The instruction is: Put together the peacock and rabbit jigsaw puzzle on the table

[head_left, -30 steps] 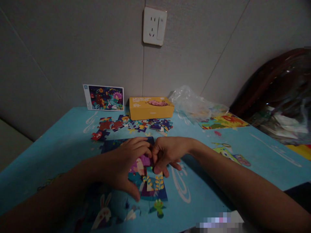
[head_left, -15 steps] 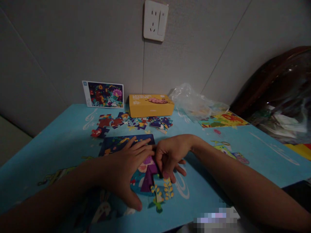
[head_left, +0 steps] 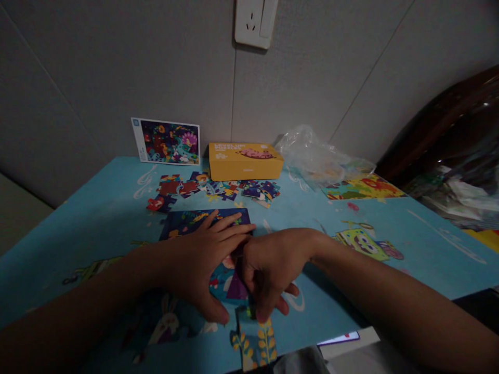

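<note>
A partly assembled jigsaw puzzle [head_left: 228,285], with a dark blue top edge and a purple shape, lies in front of me. My left hand [head_left: 210,254] rests flat on it, fingers spread, hiding much of its middle. At its lower right corner, my right hand [head_left: 268,275] is bent down, thumb and finger pinching the top of a puzzle piece [head_left: 255,343] with yellow-leaved plants. That piece sits apart from the purple part, by the table's front edge. Whether it is one piece or a few joined ones, I cannot tell.
Loose puzzle pieces [head_left: 183,188] lie in a row before a yellow puzzle box [head_left: 245,162]. A picture card [head_left: 167,142] leans on the wall. A clear plastic bag [head_left: 312,156] and a colourful picture sheet [head_left: 366,187] are at the back right of the blue tablecloth [head_left: 117,208].
My right hand has drawn the yellow-leaved piece towards me, away from the purple part of the puzzle. My left hand stays spread on the puzzle. The view has tilted slightly down.
</note>
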`<state>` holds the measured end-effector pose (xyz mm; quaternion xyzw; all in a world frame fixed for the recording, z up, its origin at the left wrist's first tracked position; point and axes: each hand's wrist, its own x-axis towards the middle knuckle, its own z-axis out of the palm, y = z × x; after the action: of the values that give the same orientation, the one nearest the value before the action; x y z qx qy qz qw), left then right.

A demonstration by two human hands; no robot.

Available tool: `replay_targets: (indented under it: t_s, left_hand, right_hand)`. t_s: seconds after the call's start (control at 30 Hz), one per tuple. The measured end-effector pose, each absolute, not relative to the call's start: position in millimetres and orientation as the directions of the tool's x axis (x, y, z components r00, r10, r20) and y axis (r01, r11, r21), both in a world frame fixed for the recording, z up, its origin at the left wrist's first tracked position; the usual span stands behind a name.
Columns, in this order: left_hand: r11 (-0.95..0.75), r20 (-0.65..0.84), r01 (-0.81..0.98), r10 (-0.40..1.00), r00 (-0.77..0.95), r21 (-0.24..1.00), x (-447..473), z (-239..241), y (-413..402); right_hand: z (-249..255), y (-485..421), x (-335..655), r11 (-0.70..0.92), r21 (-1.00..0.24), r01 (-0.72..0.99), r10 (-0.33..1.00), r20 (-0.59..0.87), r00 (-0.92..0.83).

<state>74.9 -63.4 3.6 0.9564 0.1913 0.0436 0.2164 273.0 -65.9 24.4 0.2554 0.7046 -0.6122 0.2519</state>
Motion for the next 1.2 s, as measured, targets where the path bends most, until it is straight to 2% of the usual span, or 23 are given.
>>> replay_targets:
  t_s: [0.47, 0.67, 0.83, 1.0, 1.2]
  left_hand:
    - [-0.841, -0.047, 0.406, 0.418, 0.907, 0.357, 68.5, 0.2, -54.6]
    - [-0.85, -0.009, 0.411, 0.432, 0.902, 0.33, 65.2, -0.1, -49.7]
    - [-0.867, 0.104, 0.292, 0.361, 0.927, 0.403, 63.0, -2.5, -48.9]
    - [-0.837, 0.061, 0.243, 0.311, 0.948, 0.49, 67.1, 5.6, -55.4]
    - [-0.854, 0.069, 0.174, 0.237, 0.969, 0.49, 74.0, 10.3, -59.8]
  right_hand:
    - [17.8, -52.9, 282.9, 0.089, -0.711, 0.697, 0.075, -0.693, -0.717]
    - [13.8, -49.0, 285.6, 0.069, -0.726, 0.684, 0.159, -0.669, -0.726]
    - [16.7, -49.1, 286.2, 0.066, -0.71, 0.701, 0.185, -0.682, -0.708]
    - [18.7, -52.3, 283.1, 0.042, -0.717, 0.696, 0.21, -0.675, -0.707]
    - [15.5, -53.8, 281.2, 0.058, -0.717, 0.695, 0.228, -0.668, -0.708]
